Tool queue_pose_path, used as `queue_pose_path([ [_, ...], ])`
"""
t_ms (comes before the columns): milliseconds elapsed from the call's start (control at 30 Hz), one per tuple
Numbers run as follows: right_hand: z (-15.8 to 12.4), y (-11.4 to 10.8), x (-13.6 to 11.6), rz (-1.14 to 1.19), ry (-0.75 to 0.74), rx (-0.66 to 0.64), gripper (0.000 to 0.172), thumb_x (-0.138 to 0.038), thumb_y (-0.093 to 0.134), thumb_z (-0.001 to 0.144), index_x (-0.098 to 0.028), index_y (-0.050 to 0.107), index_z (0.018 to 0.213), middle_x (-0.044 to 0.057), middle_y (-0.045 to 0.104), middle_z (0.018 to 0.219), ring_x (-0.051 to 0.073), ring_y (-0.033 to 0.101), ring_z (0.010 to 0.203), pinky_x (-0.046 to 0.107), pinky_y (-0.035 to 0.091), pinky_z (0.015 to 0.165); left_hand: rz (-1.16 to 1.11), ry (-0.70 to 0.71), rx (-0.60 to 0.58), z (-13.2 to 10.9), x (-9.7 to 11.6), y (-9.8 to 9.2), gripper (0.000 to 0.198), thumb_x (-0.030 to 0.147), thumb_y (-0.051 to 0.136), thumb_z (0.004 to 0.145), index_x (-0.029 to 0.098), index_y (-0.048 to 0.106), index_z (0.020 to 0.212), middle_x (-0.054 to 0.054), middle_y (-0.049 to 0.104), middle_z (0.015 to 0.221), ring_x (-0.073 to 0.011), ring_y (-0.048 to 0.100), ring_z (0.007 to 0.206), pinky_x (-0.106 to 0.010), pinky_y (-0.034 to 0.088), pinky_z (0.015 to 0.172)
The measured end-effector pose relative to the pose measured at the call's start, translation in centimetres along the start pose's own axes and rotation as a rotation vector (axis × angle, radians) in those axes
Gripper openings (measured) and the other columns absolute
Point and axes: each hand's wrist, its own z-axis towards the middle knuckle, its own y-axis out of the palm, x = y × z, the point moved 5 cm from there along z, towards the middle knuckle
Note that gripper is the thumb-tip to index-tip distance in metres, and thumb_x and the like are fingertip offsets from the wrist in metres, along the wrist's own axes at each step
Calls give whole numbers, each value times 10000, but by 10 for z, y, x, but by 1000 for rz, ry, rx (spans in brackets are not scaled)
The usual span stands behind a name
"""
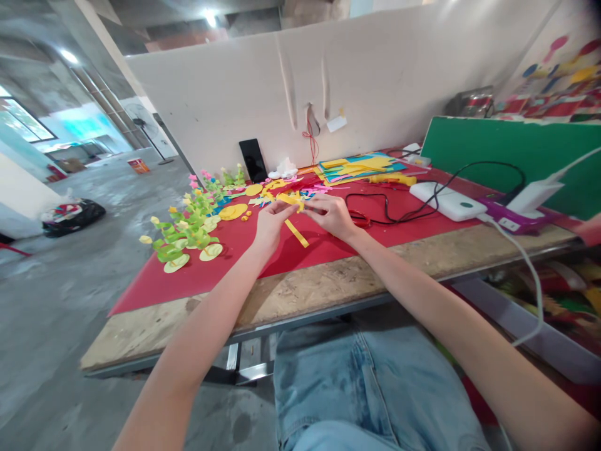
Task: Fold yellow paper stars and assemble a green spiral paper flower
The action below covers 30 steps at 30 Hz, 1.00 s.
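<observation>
Both my hands meet over the red sheet (197, 275) on the workbench. My left hand (272, 224) pinches one end of a yellow paper strip (297, 232), and my right hand (331, 215) pinches the same strip from the other side; its loose end hangs down toward the red sheet. Just beyond my fingers lie yellow, pink and blue paper scraps (282, 191). Red-handled scissors (360, 219) rest right beside my right hand.
Green paper plants on pale discs (185, 241) stand at the left. A stack of coloured paper (357, 168), a yellow glue gun (392, 180), a black cable (408, 210), a white power strip (448, 202), a phone (253, 160) and a green board (511, 153) are around.
</observation>
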Motion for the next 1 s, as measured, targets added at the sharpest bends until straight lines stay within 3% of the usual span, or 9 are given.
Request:
queue_pose_path([
  [167, 0, 1, 1, 4, -4, -2, 266, -334, 544, 790, -150, 690, 915, 33, 622, 746, 71, 483, 549, 193, 391, 565, 58, 96, 7, -1, 4, -1, 255, 238, 764, 498, 177, 665, 725, -3, 672, 736, -135, 611, 721, -282, 444, 762],
  [367, 1, 1, 2, 48, 15, -6, 267, -347, 539, 792, -146, 685, 888, 41, 608, 736, 84, 483, 567, 206, 384, 575, 320, 192, -61, -5, 17, 0, 186, 274, 701, 617, 189, 700, 783, -30, 695, 801, -170, 618, 788, -292, 456, 774],
  [533, 5, -6, -3, 111, 63, 14, 264, -328, 502, 812, -133, 680, 819, 49, 600, 701, 98, 485, 585, 217, 385, 582, 378, 224, -116, -9, 21, 4, 187, 245, 668, 652, 204, 707, 830, -31, 696, 845, -180, 611, 842, -289, 445, 810],
  [800, 7, -7, -3, 299, 207, 23, 195, -278, 540, 768, -130, 662, 734, 30, 602, 652, 83, 455, 552, 211, 352, 528, 236, 113, -28, -4, 9, 2, 174, 272, 738, 566, 186, 702, 713, -19, 683, 740, -155, 608, 764, -288, 436, 791],
  [1000, 7, -4, -2, 433, 303, -29, 223, -311, 554, 751, -117, 605, 651, -15, 500, 542, 49, 360, 458, 201, 277, 452, 1, -52, -37, -4, -2, 4, 255, 258, 786, 479, 172, 690, 700, -13, 677, 723, -136, 620, 741, -294, 434, 805],
])
